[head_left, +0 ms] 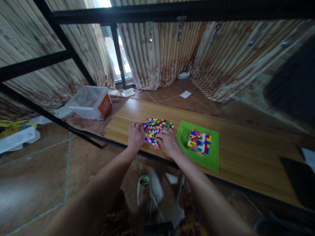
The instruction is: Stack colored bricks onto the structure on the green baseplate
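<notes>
Head view, looking forward and down. A wooden bench [246,144] carries a heap of small coloured bricks [157,126], a green baseplate [211,157] just to its right, and on that plate a compact block of assembled multicoloured bricks [199,141]. The left hand [136,135] lies palm down at the left edge of the heap, fingers together and touching the outermost bricks; its grip is flat and loose, and nothing can be seen held in it. The right hand [169,142] rests over the near right part of the heap, fingers curled down into the bricks; whether its grip encloses a brick cannot be told, because the fingertips are hidden beneath the hand. At the far left end of the bench stands a clear plastic tub [86,101] bearing an orange label [106,105]; the print on it is too small and blurred to read. On the tiled floor [36,170] beyond lie a printed card [128,93] and a white paper scrap [185,94], neither legible. Striped curtains [159,55] close the background, crossed by a black metal frame [172,11]. A dark object [301,183] at the right edge is cut off and cannot be identified. Below the bench edge a foot in a pale slipper [144,190] shows, partly blurred.
</notes>
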Available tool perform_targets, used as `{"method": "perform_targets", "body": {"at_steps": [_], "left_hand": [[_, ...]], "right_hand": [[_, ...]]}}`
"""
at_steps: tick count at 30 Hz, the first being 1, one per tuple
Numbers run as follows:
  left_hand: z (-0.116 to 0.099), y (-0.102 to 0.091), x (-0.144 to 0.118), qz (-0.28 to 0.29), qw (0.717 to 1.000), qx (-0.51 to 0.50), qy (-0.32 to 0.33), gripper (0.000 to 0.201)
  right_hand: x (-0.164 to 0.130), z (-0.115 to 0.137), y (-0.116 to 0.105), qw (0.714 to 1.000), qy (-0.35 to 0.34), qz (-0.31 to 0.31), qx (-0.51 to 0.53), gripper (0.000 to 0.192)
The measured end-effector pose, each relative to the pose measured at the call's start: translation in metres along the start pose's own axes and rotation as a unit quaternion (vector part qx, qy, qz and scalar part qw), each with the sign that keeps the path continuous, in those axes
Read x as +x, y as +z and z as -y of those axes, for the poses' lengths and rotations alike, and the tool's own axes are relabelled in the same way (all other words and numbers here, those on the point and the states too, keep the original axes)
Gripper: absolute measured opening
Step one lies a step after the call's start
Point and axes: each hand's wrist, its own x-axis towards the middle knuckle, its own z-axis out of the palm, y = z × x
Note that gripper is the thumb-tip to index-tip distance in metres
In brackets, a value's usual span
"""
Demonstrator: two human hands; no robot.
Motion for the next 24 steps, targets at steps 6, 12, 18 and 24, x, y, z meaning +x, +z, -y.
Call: {"method": "perform_targets", "body": {"at_steps": [6,12,18,24], "left_hand": [[0.000,0.000,0.000,-0.002,1.000,0.003,0.004,0.028],[0.003,0.002,0.002,-0.012,1.000,-0.012,-0.003,0.026],[0.003,0.002,0.003,-0.009,1.000,-0.018,-0.001,0.026],[0.003,0.001,0.004,-0.006,1.000,-0.011,0.010,0.026]], "right_hand": [[0.004,0.000,-0.005,0.997,0.021,-0.032,0.062,0.016],[-0.004,-0.019,-0.033,0.963,0.077,-0.131,0.221,0.017],[-0.023,-0.061,-0.072,0.947,0.119,-0.230,0.191,0.023],[-0.041,-0.095,-0.094,0.958,0.158,-0.227,0.078,0.025]]}}
